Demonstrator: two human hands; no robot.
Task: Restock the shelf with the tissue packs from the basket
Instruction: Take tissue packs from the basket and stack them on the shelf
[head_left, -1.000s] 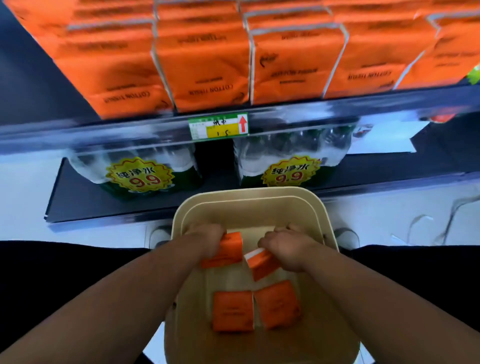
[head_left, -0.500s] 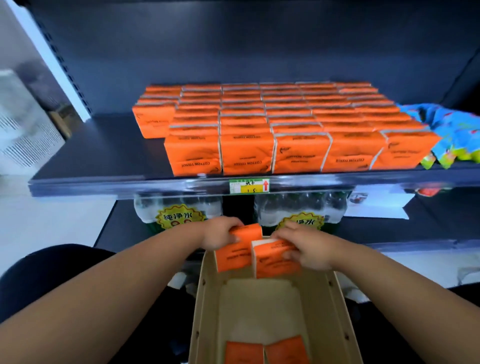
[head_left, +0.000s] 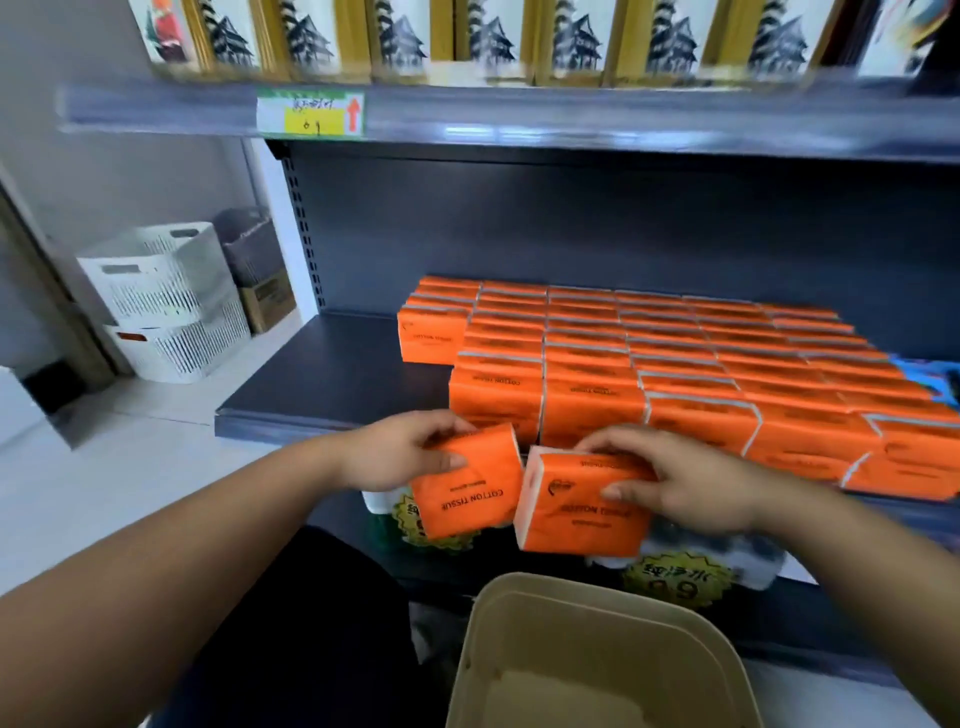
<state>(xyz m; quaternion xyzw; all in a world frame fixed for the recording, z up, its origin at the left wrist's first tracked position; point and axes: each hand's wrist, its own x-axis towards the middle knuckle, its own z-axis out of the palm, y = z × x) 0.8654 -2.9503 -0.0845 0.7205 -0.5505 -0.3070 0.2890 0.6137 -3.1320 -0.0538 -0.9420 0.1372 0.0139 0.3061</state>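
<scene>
My left hand (head_left: 400, 454) grips one orange tissue pack (head_left: 470, 493) by its top edge. Beside it my right hand (head_left: 680, 480) holds a second orange tissue pack (head_left: 579, 512), thumb in front and fingers over the top. Both packs hang just in front of the dark shelf's (head_left: 332, 379) front edge, above the beige basket (head_left: 597, 654) at the bottom of the view. Several rows of the same orange packs (head_left: 649, 364) fill the shelf's middle and right; its left part is bare. Only the basket's far end shows, and no packs are visible in it.
An upper shelf rail (head_left: 519, 117) with a green and yellow price tag (head_left: 310, 111) runs overhead, boxed goods above it. Water bottle packs with yellow stickers (head_left: 675, 577) sit on the lower shelf. White slotted crates (head_left: 166, 296) stand on the floor at left. A blue packet (head_left: 935, 379) lies at right.
Both hands have lifted their packs out of the basket and up to the level of the tissue shelf. My view has tilted upward, so the basket's inside has dropped mostly out of sight.
</scene>
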